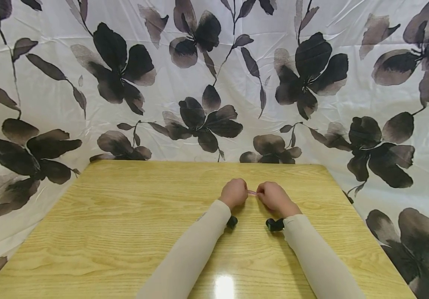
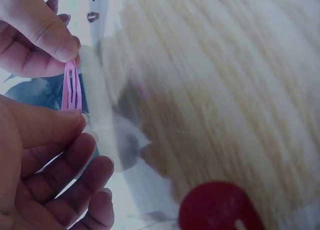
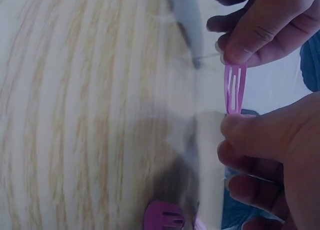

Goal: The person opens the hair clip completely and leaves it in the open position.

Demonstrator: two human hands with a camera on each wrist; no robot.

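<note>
Fingertips of my left hand [image 1: 233, 193] and right hand [image 1: 275, 197] pinch opposite ends of a pink hair clip [image 1: 252, 192] above the wooden table [image 1: 125, 216].

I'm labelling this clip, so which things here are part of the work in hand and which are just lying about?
In use:
- pink hair clip, pinched at each end
- left hand
- right hand

Lying about:
- purple clip on the table, low in the right wrist view
- red round thing, blurred
- wooden table
- flowered cloth behind
</note>
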